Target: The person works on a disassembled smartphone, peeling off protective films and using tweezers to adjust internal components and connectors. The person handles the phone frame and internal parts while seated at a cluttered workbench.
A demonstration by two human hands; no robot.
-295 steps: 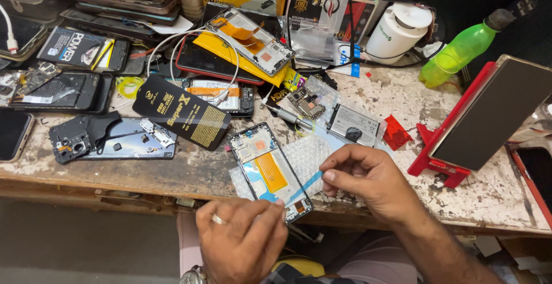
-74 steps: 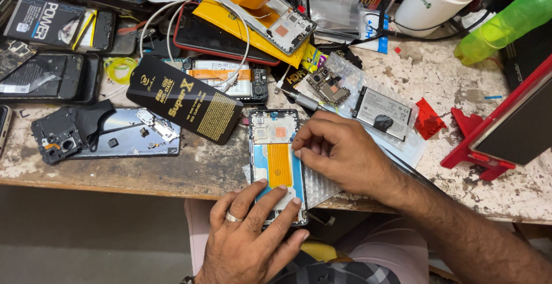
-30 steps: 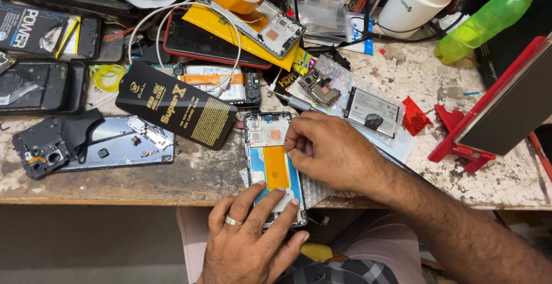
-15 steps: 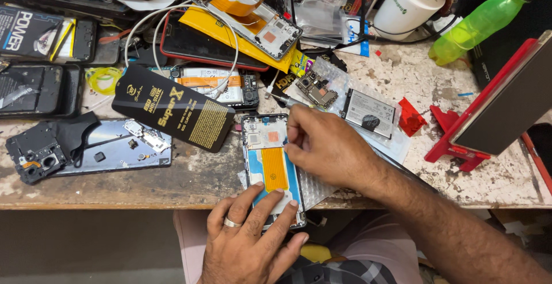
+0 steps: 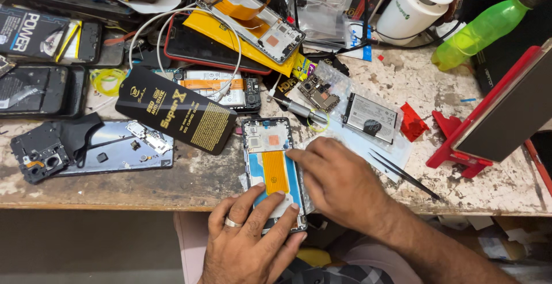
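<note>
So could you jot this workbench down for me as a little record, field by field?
Setting: worn, chipped workbench crowded with phone parts
In hand: opened phone frame with an orange flex strip, lying at the bench's front edge
Left hand: fingers spread over the frame's lower end; ring on one finger
Right hand: fingertips on the frame's right edge
Nearby tools: tweezers right of the right hand; screwdriver behind the frame
Other items: black flat box, phone battery, green bottle, red stand holding a device
</note>
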